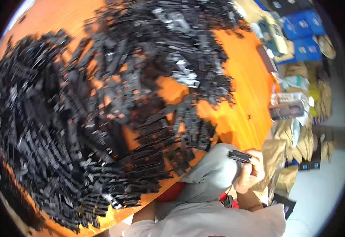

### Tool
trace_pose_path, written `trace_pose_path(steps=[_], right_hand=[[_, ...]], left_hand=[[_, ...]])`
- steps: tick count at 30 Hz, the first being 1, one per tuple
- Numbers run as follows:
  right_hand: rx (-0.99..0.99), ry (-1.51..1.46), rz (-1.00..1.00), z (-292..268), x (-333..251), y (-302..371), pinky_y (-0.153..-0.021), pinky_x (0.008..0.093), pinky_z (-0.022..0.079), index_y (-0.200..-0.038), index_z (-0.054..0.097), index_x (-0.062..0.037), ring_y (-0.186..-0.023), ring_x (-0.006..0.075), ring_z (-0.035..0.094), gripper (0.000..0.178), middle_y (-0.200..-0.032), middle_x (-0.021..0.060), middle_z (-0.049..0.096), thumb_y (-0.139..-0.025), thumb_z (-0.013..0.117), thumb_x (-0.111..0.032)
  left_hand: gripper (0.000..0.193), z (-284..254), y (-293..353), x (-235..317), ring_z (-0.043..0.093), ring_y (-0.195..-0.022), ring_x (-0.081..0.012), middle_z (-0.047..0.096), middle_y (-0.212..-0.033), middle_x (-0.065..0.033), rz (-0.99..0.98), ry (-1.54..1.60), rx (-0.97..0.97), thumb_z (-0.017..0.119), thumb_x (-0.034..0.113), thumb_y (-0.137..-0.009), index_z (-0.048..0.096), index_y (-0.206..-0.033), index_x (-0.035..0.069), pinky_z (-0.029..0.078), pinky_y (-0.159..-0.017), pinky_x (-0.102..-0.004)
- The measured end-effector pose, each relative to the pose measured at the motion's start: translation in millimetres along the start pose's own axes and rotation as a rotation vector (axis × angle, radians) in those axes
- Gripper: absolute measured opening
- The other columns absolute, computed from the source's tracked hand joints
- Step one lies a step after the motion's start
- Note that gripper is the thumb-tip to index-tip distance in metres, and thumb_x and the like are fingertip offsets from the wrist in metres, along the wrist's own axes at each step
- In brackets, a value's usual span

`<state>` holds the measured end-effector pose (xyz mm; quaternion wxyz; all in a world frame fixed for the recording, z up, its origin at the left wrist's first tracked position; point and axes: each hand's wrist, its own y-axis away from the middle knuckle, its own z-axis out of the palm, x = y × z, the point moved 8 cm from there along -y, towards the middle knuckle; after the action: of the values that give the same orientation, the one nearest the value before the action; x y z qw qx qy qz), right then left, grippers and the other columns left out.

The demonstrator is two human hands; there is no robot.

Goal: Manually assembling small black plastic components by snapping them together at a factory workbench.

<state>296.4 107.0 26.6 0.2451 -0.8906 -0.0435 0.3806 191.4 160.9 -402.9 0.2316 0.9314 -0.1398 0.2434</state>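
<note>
Near right, the right hand (250, 172) — fingers clamped on one end — holds a black part (239, 156); the left hand is hidden, its fingers' state I cannot tell.

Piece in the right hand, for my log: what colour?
The piece is black, clearest in the head view.

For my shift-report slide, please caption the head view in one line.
Right hand holds a small black part beside an orange table heaped with dark pieces.
</note>
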Motion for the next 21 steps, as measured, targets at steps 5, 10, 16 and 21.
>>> trace_pose_path(steps=[5,10,16,21], right_hand=[[0.071,-0.11,-0.018,4.1,-1.1,-4.1,-0.058,0.0277,0.046,-0.081,0.057,0.0075,-0.065,0.0204,0.056,0.011,-0.08,0.0179,0.058,-0.071,0.06,0.004],[0.013,-0.049,-0.018,3.9,-1.4,-4.4,-0.057,0.0247,0.044,-0.082,0.057,0.0076,-0.065,0.0179,0.056,0.01,-0.083,0.017,0.058,-0.073,0.059,0.003],[-0.011,-0.032,0.051,4.9,-4.2,-8.4,-0.06,0.0281,0.042,-0.08,0.057,0.0061,-0.067,0.021,0.054,0.009,-0.079,0.0153,0.056,-0.073,0.056,0.001],[-0.035,-0.119,-0.113,2.9,-12.5,-14.5,-0.064,0.0316,0.045,-0.081,0.055,0.0065,-0.072,0.0254,0.056,0.01,-0.085,0.0189,0.057,-0.071,0.058,0.004]], left_hand=[[0.015,15.5,-13.4,43.5,0.06,-0.073,-0.0333,0.061,-0.072,-0.0197,0.138,0.022,-0.017,0.06,0.013,-0.066,0.061,-0.074,0.0,0.049,-0.065,-0.0412],[0.015,30.6,3.0,35.8,0.06,-0.072,-0.0338,0.061,-0.072,-0.0199,0.132,0.038,-0.039,0.06,0.013,-0.066,0.062,-0.073,0.001,0.049,-0.064,-0.0413],[0.015,36.9,52.4,2.0,0.06,-0.071,-0.0343,0.061,-0.072,-0.0201,0.036,0.028,-0.069,0.06,0.013,-0.066,0.062,-0.073,0.001,0.049,-0.064,-0.0415],[0.014,18.1,97.6,-21.3,0.06,-0.071,-0.0348,0.061,-0.072,-0.0203,-0.051,-0.034,-0.069,0.059,0.014,-0.066,0.062,-0.073,0.001,0.049,-0.064,-0.0417]])
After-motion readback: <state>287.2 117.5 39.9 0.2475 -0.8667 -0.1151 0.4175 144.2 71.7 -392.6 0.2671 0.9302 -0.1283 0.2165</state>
